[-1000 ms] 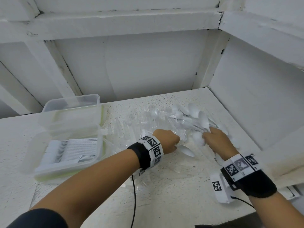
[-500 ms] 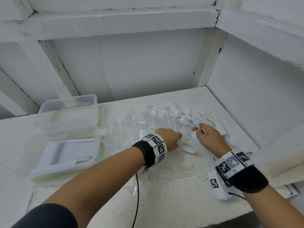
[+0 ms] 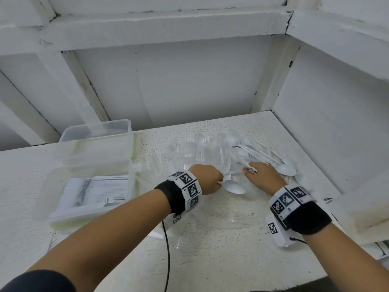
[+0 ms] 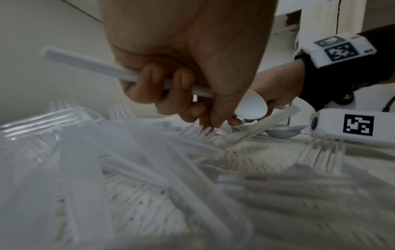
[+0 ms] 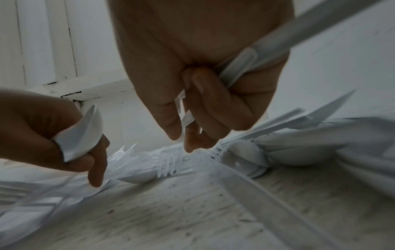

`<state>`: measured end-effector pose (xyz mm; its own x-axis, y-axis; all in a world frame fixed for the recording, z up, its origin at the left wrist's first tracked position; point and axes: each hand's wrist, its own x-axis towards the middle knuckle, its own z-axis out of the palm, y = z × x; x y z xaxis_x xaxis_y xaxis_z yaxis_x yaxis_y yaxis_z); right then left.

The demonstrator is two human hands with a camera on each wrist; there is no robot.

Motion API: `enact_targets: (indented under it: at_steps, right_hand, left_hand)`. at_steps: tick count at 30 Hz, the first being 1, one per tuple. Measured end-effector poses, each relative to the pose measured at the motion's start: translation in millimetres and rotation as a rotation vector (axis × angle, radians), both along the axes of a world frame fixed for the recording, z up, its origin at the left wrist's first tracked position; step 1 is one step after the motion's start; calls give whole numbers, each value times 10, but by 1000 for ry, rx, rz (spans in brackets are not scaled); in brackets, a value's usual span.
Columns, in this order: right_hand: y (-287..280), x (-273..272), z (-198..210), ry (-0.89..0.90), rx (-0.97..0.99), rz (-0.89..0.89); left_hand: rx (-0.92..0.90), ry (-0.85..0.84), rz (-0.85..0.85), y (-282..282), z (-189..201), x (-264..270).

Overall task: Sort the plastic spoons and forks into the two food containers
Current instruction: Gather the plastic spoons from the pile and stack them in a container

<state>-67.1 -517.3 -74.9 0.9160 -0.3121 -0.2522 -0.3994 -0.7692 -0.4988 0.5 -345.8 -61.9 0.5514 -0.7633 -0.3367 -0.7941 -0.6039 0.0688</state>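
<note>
My left hand grips a white plastic spoon by its handle, with the bowl pointing right. My right hand is at the near edge of the white spoon pile. Its curled fingers hold white spoon handles. Clear plastic forks lie spread left of the pile. The near food container holds a neat stack of white spoons. I see nothing in the far container behind it.
The white speckled shelf ends at a back wall and a right side wall close to the spoon pile. A black cable hangs from my left wrist. Clear wrapping lies on the shelf near my wrists.
My right hand has drawn slightly left towards the left hand, and the spoons in the pile have shifted. The left hand has kept hold of its spoon in about the same place.
</note>
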Motion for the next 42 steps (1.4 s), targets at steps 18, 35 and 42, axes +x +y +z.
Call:
enact_targets:
  at_steps: [18, 35, 42]
  right_hand:
    - [-77, -134, 308, -256, 221, -94]
    - [-44, 20, 176, -146, 123, -123]
    - [-257, 372, 81, -80, -228, -31]
  left_hand:
    - [-131, -69, -19, 74, 338, -304]
    - [-1342, 869, 1051, 968, 761, 110]
    - [-1482, 1116, 1199, 1033, 575, 132]
